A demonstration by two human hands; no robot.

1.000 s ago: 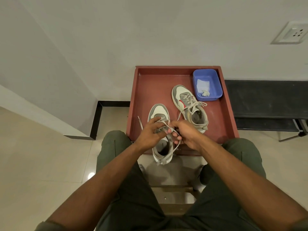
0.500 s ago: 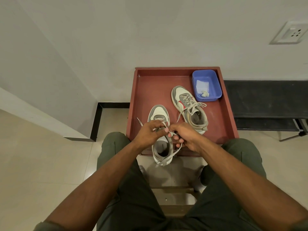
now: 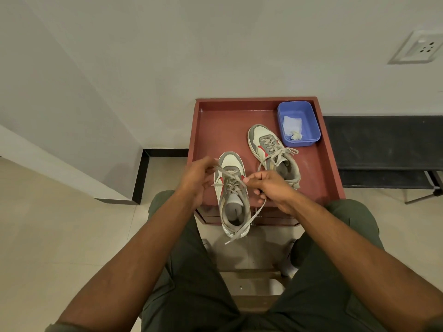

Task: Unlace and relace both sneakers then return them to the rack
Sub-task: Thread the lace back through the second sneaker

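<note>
The near sneaker (image 3: 233, 190) lay lengthwise between both hands, toe pointing away. The left hand (image 3: 197, 179) pinched one lace end (image 3: 219, 169). The right hand (image 3: 272, 185) curled round the other lace (image 3: 249, 222), hanging toward the person.

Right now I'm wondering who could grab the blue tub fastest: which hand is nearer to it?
Right. The right hand is below and left of the blue tub, beside the far sneaker. The left hand is farther left, beyond the near sneaker.
</note>
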